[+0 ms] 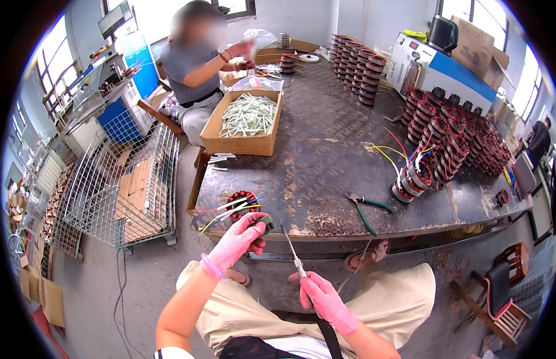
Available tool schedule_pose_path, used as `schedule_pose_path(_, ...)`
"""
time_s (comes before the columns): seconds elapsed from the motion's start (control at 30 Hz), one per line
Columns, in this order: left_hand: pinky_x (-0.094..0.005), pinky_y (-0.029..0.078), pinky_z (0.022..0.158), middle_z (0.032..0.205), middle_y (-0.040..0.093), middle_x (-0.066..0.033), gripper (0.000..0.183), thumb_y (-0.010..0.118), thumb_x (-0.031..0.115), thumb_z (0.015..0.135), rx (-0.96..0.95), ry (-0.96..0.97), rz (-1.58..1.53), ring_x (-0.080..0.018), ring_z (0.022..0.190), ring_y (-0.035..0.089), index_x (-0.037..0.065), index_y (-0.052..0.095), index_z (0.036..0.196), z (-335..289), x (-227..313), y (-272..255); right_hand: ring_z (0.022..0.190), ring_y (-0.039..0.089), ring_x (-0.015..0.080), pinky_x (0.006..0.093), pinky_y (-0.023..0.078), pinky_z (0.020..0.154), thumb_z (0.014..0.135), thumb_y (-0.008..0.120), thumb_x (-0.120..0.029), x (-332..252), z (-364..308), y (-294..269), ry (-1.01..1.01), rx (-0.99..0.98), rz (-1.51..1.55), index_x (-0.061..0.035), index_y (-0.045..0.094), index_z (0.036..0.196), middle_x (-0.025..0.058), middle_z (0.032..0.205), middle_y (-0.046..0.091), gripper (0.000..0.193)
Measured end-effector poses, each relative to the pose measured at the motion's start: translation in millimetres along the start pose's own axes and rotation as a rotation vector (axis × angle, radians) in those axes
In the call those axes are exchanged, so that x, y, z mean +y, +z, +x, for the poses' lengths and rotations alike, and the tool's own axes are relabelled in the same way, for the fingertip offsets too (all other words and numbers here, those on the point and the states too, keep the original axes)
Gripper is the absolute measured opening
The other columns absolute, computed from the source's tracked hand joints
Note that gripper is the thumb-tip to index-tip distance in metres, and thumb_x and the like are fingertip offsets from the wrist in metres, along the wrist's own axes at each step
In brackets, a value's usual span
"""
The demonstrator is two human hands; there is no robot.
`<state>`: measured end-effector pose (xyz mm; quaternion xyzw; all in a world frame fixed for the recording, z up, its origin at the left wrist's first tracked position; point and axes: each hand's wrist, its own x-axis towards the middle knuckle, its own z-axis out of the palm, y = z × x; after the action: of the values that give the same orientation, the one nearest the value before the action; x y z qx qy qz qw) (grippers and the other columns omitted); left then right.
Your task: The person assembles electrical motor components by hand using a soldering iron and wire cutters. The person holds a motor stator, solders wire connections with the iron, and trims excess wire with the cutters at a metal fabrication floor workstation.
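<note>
My left hand (241, 244), in a pink glove, pinches a small dark olive-green block (267, 224) at the table's front edge. A soldering iron (296, 261) is held in my pink-gloved right hand (324, 299). Its thin tip points up and left, just right of the block; I cannot tell whether the two touch. Just beyond my left hand a wound motor stator (242, 203) lies flat, with white, blue, yellow and red leads fanning to the left. Pliers with green handles (368, 214) rest right of the iron, jaws toward the far side.
A cardboard box of white sleeves (277, 122) stands at the left, several loose sleeves (221, 159) beside it. Stacked stators (436, 134) fill the right side, a wired stack (411, 181) nearest. A person (197, 78) works across the table. A wire cage (119, 197) stands left.
</note>
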<state>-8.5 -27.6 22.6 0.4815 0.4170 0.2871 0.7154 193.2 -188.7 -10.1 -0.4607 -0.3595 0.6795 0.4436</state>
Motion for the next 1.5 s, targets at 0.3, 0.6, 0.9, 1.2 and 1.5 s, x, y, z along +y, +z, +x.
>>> schedule_pose_path(0.3, -0.0241, 0.041, 0.071, 0.099, 0.050, -0.0010, 0.039, 0.081, 0.027, 0.080, 0.311, 0.419, 0.764, -0.0088, 0.085, 0.048, 0.002, 0.058, 0.101, 7, -14, 9, 0.054, 0.039, 0.0048, 0.0226, 0.031, 0.049, 0.105, 0.043, -0.030, 7, 2, 0, 0.041, -0.005, 0.024, -0.0013, 0.055, 0.124, -0.0038, 0.061, 0.048, 0.037)
schedule_pose_path(0.6, -0.0244, 0.043, 0.075, 0.103, 0.049, -0.0028, 0.041, 0.076, 0.026, 0.084, 0.202, 0.251, 0.571, -0.0099, 0.087, 0.051, -0.001, 0.058, 0.109, 2, -13, 3, 0.053, 0.039, 0.0053, 0.0226, 0.032, 0.049, 0.105, 0.044, -0.032, 8, 5, 2, 0.053, -0.027, 0.044, 0.0005, 0.056, 0.123, -0.0039, 0.062, 0.048, 0.039)
schedule_pose_path(0.9, -0.0217, 0.044, 0.058, 0.092, 0.057, -0.0019, 0.038, 0.071, 0.028, 0.090, 0.240, 0.270, 0.555, -0.0077, 0.070, 0.054, 0.003, 0.058, 0.116, 6, -28, -12, 0.052, 0.038, 0.0051, 0.0224, 0.031, 0.049, 0.105, 0.044, -0.032, 7, 5, 4, 0.041, -0.025, 0.043, 0.0007, 0.056, 0.122, -0.0043, 0.062, 0.047, 0.039)
schedule_pose_path(1.2, -0.0242, 0.048, 0.065, 0.099, 0.062, -0.0039, 0.029, 0.064, 0.013, 0.093, 0.742, 0.573, 0.354, -0.0103, 0.079, 0.058, 0.006, 0.058, 0.120, 48, -2, -187, 0.050, 0.037, 0.0053, 0.0225, 0.031, 0.047, 0.105, 0.044, -0.033, 0, 4, 1, 0.039, 0.017, 0.049, 0.0007, 0.057, 0.122, -0.0043, 0.060, 0.046, 0.040)
schedule_pose_path(1.5, -0.0401, 0.048, 0.088, 0.105, 0.062, -0.0154, 0.029, 0.077, 0.030, 0.077, 0.775, 0.373, 1.146, -0.0315, 0.101, 0.061, 0.009, 0.075, 0.096, 87, -33, -202, 0.051, 0.035, 0.0056, 0.0221, 0.028, 0.047, 0.104, 0.043, -0.033, -1, 8, 2, 0.083, 0.086, 0.038, 0.0018, 0.057, 0.122, -0.0039, 0.060, 0.044, 0.041)
